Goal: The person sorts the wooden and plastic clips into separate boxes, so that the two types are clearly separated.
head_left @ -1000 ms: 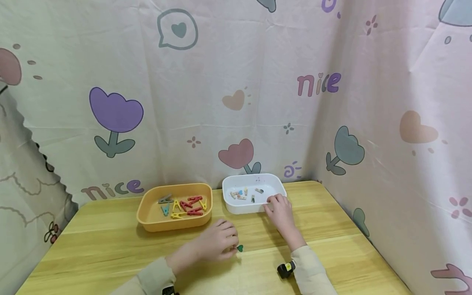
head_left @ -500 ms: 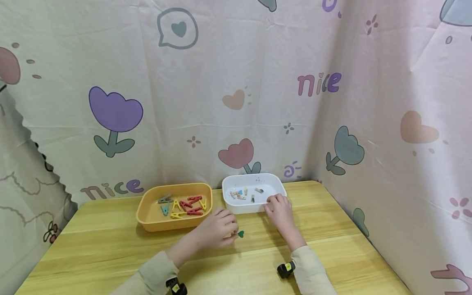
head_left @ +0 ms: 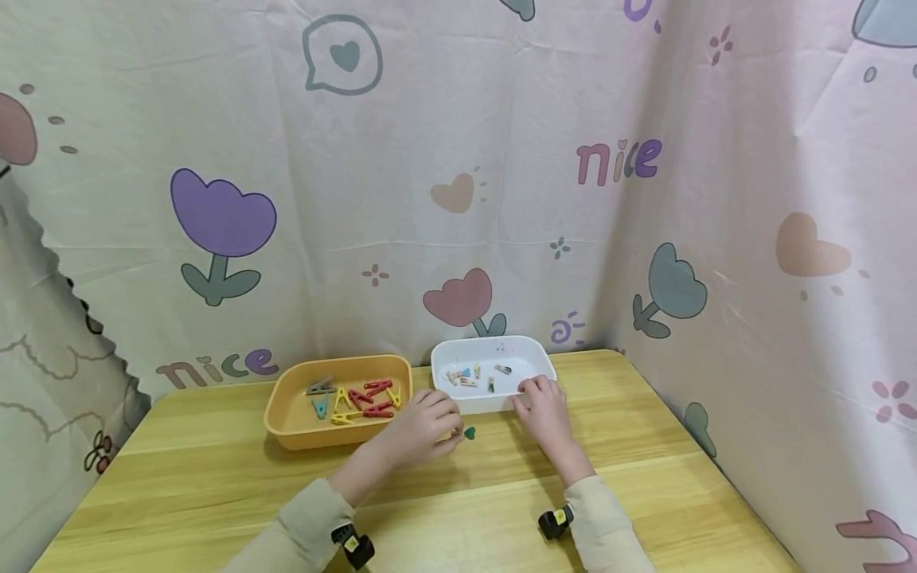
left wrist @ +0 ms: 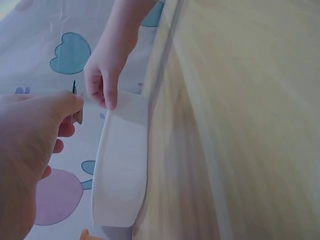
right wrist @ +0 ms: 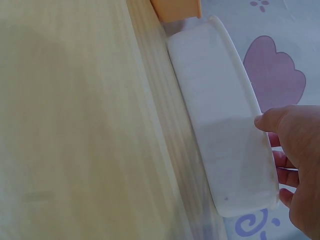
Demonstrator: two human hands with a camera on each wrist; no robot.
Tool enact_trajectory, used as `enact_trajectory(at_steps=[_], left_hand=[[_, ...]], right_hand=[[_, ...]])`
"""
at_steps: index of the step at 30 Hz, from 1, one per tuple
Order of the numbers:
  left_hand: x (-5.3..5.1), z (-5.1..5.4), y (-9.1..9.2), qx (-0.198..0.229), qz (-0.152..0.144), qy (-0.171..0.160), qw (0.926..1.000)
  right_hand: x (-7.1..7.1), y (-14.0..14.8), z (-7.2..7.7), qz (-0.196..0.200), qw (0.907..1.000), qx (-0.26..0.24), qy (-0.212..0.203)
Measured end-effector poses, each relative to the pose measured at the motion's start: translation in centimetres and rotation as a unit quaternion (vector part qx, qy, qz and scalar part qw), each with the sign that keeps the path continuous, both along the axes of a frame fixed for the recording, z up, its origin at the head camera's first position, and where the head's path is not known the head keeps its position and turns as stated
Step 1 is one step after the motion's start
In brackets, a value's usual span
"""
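My left hand (head_left: 423,430) pinches a small wooden clothespin with a green heart (head_left: 470,433) between thumb and fingertips, above the table in front of the containers. In the left wrist view the clothespin (left wrist: 77,116) shows its bare wood beyond the thumb. Behind it stands the white plastic bin (head_left: 526,366), with several small, decorated clothespins scattered on its floor. My right hand (head_left: 546,414) grips the bin's near rim at its right end. The right wrist view shows the thumb (right wrist: 270,120) against the outer wall and the fingers curled over the rim.
Left of the white bin stands an orange bin (head_left: 294,430) holding several red, yellow, teal and grey plastic clothespins. Both bins sit near the back edge of the wooden table (head_left: 179,485). A patterned curtain (head_left: 344,199) hangs behind and along the sides.
My left hand has moved away from me, carrying the green-heart clothespin closer to the white bin. The right hand stays on the rim.
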State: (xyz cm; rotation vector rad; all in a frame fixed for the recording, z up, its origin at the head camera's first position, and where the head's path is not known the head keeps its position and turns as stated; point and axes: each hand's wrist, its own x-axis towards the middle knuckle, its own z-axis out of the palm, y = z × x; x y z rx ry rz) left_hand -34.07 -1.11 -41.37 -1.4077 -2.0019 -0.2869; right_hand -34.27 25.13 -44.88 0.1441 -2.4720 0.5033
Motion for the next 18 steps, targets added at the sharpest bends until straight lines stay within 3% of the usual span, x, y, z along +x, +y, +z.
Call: enact_trajectory(at_steps=[18], left_hand=[[-1.5,0.9,1.3,0.033,0.068,-0.049,0.9959]], right_hand=[[0.1,-0.1,0.1,-0.005,1.0000,0.002,-0.001]])
